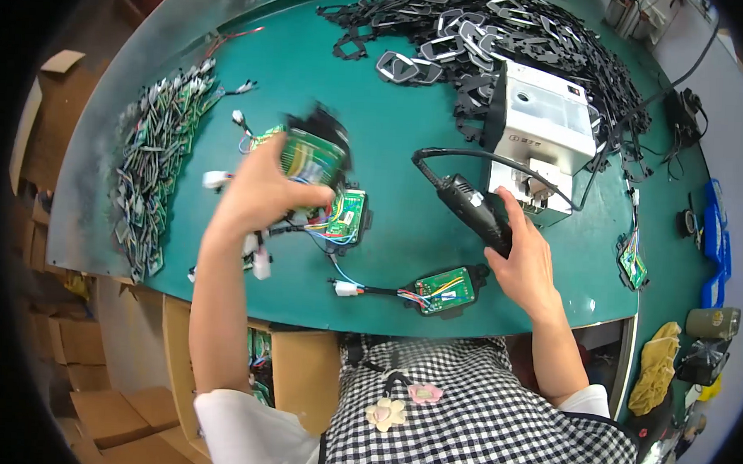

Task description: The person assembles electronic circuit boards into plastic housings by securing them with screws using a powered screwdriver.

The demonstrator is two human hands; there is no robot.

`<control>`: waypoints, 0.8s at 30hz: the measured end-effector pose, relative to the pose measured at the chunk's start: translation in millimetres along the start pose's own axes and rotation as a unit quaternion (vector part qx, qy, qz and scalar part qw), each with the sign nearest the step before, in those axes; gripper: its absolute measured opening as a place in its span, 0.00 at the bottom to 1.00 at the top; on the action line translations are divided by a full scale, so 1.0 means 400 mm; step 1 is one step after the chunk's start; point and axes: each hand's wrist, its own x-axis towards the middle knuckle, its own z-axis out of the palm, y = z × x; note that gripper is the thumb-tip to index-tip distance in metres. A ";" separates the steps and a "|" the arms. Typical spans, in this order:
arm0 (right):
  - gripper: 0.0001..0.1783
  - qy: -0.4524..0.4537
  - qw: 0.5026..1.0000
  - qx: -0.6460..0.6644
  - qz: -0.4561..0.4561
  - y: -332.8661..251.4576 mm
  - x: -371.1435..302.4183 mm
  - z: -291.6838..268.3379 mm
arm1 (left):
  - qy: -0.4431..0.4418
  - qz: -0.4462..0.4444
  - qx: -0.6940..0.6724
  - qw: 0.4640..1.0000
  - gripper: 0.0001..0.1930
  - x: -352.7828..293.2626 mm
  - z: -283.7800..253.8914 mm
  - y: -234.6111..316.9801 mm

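My left hand [265, 190], smeared by motion, is closed on a green circuit board [312, 159] with a black plastic part along its far side. Below it, a second board in a black housing [347, 217] lies on the table, with coloured wires and white connectors. In my right hand [526, 264] is a black electric screwdriver [470, 207], its cable end pointing up and left; its tip is hidden. Just beyond that hand stands a white and silver screw feeder [546, 115]. Near the front edge rests another wired board in a black housing [448, 291].
A long heap of wired circuit boards [155, 164] lies at the left of the green table [402, 109]. Black frames [554, 37] are piled along the far right. One wired board [633, 264] sits near the right edge. Cardboard boxes [80, 344] stand below left.
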 end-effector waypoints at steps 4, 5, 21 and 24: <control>0.43 0.046 0.995 -0.077 -0.033 0.002 -0.024 0.029 | 0.002 -0.068 -0.075 0.995 0.27 0.009 0.011 -0.065; 0.42 0.082 0.987 -0.115 -0.071 0.008 -0.036 0.035 | 0.036 -0.087 -0.114 0.989 0.26 0.021 -0.001 -0.097; 0.19 -0.313 0.861 -0.053 -0.398 -0.251 0.216 0.160 | 0.188 0.032 -0.405 0.894 0.22 -0.115 -0.056 -0.221; 0.27 -0.307 0.820 -0.112 -0.470 -0.274 0.292 0.279 | 0.176 0.015 -0.408 0.896 0.25 -0.129 -0.039 -0.228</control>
